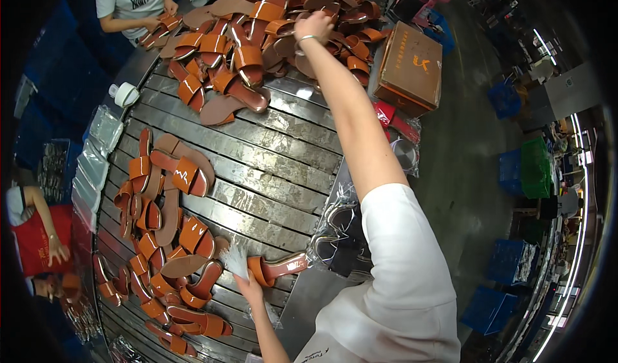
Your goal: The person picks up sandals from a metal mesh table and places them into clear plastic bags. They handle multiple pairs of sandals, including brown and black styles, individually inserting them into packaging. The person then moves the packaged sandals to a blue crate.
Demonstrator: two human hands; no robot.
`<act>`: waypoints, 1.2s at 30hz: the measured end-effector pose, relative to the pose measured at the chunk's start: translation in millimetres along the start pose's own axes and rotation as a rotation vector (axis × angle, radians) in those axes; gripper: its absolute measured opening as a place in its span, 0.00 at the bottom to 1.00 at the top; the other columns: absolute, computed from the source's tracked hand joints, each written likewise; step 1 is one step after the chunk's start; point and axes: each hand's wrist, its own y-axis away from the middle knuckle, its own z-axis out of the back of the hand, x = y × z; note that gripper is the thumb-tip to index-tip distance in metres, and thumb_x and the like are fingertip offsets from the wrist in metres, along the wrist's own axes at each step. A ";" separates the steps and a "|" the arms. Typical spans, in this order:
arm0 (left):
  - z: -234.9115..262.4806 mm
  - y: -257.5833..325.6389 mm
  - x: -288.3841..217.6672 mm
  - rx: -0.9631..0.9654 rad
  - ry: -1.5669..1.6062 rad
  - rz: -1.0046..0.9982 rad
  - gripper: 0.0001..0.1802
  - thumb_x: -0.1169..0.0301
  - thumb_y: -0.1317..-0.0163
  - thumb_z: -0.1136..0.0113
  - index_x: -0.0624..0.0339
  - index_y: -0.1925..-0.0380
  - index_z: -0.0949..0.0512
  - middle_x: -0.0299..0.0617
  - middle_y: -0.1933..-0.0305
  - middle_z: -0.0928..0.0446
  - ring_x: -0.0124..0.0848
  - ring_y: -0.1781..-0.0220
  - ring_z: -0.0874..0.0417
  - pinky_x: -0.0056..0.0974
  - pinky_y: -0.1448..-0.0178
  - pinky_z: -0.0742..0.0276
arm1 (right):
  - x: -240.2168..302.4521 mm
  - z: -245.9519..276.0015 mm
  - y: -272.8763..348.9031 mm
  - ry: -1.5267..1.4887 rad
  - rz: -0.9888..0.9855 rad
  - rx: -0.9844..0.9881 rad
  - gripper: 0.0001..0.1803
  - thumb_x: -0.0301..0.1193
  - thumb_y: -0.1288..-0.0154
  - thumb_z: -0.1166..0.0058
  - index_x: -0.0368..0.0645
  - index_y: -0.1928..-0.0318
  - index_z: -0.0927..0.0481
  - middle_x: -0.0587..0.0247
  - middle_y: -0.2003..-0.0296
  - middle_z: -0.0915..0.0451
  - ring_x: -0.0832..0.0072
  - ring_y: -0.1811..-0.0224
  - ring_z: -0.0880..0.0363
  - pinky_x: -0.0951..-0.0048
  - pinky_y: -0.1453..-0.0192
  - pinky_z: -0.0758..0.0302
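Fingers of the left hand [250, 290], at lower centre, are pinching a crinkled clear plastic bag [235, 260] beside 1 orange sandal [278, 268] lying lengthwise rightward, while the right hand [313, 26], clenching, is reaching into the sandal pile [257, 34] at upper centre.

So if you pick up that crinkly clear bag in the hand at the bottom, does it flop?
Probably yes. The clear plastic bag in the left hand looks thin and crumpled, so it likely flops and weighs little. Its shiny film may be a bit slippery. The orange sandal beside it looks stiffer, with a flat sole that holds its shape.
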 end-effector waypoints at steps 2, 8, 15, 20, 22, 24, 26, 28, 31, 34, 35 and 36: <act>-1.3 2.8 -2.9 -0.017 -0.010 0.031 0.23 0.71 0.40 0.50 0.67 0.45 0.38 0.55 0.49 0.30 0.45 0.47 0.29 0.39 0.43 0.37 | -26.2 0.1 -6.6 0.133 -0.126 -0.026 0.27 0.38 0.50 0.45 0.40 0.51 0.35 0.51 0.50 0.34 0.59 0.46 0.36 0.62 0.46 0.31; -9.0 4.0 7.0 -0.025 -0.149 0.025 0.24 0.70 0.41 0.49 0.67 0.46 0.38 0.57 0.51 0.28 0.48 0.49 0.27 0.41 0.45 0.35 | -102.2 -45.1 12.3 -0.076 -0.597 0.336 0.47 0.43 0.68 0.32 0.34 0.48 0.42 0.46 0.50 0.32 0.56 0.50 0.27 0.65 0.48 0.27; 2.3 14.6 8.7 -0.066 0.095 0.068 0.15 0.71 0.41 0.48 0.66 0.54 0.29 0.48 0.56 0.24 0.35 0.53 0.24 0.36 0.48 0.32 | -111.5 -44.7 202.7 -0.747 -0.296 0.302 0.38 0.35 0.67 0.35 0.34 0.53 0.37 0.49 0.59 0.27 0.65 0.58 0.25 0.67 0.53 0.28; 52.1 72.7 1.8 -0.144 0.048 0.294 0.14 0.69 0.41 0.47 0.67 0.58 0.26 0.44 0.66 0.21 0.31 0.67 0.20 0.35 0.65 0.26 | -117.0 79.6 370.6 -0.772 0.268 1.013 0.33 0.30 0.63 0.39 0.41 0.51 0.33 0.61 0.61 0.27 0.66 0.58 0.29 0.64 0.48 0.36; 74.0 85.8 -16.6 -0.186 0.068 0.252 0.13 0.68 0.40 0.48 0.65 0.58 0.26 0.41 0.67 0.22 0.28 0.72 0.21 0.30 0.77 0.28 | -133.3 104.5 403.3 -0.443 0.764 1.084 0.34 0.30 0.62 0.39 0.44 0.48 0.32 0.62 0.61 0.27 0.65 0.55 0.31 0.62 0.43 0.42; 90.9 93.9 -27.7 -0.207 0.269 0.256 0.12 0.67 0.38 0.50 0.63 0.58 0.27 0.39 0.67 0.22 0.24 0.77 0.23 0.25 0.84 0.34 | -129.4 122.4 430.1 -0.313 1.059 1.077 0.35 0.31 0.61 0.39 0.45 0.46 0.32 0.62 0.60 0.27 0.63 0.52 0.33 0.60 0.41 0.48; 101.6 100.3 -38.7 -0.138 0.427 0.295 0.12 0.67 0.37 0.50 0.62 0.58 0.28 0.38 0.70 0.23 0.22 0.80 0.25 0.24 0.85 0.37 | -118.7 145.5 449.9 -0.296 1.189 0.994 0.32 0.35 0.54 0.39 0.46 0.45 0.31 0.61 0.58 0.27 0.64 0.50 0.34 0.63 0.40 0.48; 103.1 105.1 -52.2 -0.090 0.463 0.295 0.09 0.69 0.39 0.50 0.64 0.64 0.28 0.36 0.75 0.24 0.20 0.81 0.28 0.26 0.82 0.36 | -107.5 158.2 476.4 -0.645 0.921 1.255 0.27 0.34 0.49 0.41 0.45 0.46 0.29 0.62 0.57 0.28 0.67 0.51 0.33 0.67 0.42 0.43; 95.0 104.9 -48.4 -0.011 0.433 0.194 0.07 0.71 0.40 0.49 0.65 0.66 0.27 0.36 0.76 0.24 0.21 0.82 0.28 0.28 0.80 0.35 | -73.8 188.2 507.5 -1.052 0.096 1.667 0.16 0.29 0.41 0.46 0.41 0.51 0.24 0.64 0.55 0.28 0.78 0.55 0.29 0.78 0.50 0.32; 90.3 105.2 -47.7 0.020 0.397 0.188 0.07 0.71 0.42 0.47 0.65 0.68 0.27 0.38 0.78 0.25 0.21 0.82 0.28 0.29 0.77 0.33 | -63.0 179.3 514.5 -1.089 0.107 1.588 0.11 0.27 0.41 0.46 0.37 0.58 0.21 0.64 0.57 0.27 0.82 0.56 0.28 0.81 0.53 0.30; 89.4 104.8 -46.0 0.031 0.384 0.196 0.08 0.71 0.42 0.47 0.66 0.68 0.27 0.38 0.78 0.25 0.21 0.82 0.28 0.29 0.77 0.33 | -63.0 178.7 512.6 -1.108 0.081 1.565 0.11 0.27 0.41 0.46 0.37 0.58 0.20 0.64 0.57 0.26 0.81 0.56 0.28 0.81 0.53 0.30; 89.1 104.8 -42.7 0.024 0.348 0.204 0.08 0.71 0.43 0.46 0.66 0.67 0.27 0.39 0.78 0.25 0.23 0.81 0.27 0.30 0.75 0.31 | -60.9 179.7 511.3 -1.124 0.053 1.545 0.10 0.27 0.41 0.46 0.38 0.59 0.20 0.63 0.57 0.26 0.81 0.56 0.28 0.81 0.52 0.30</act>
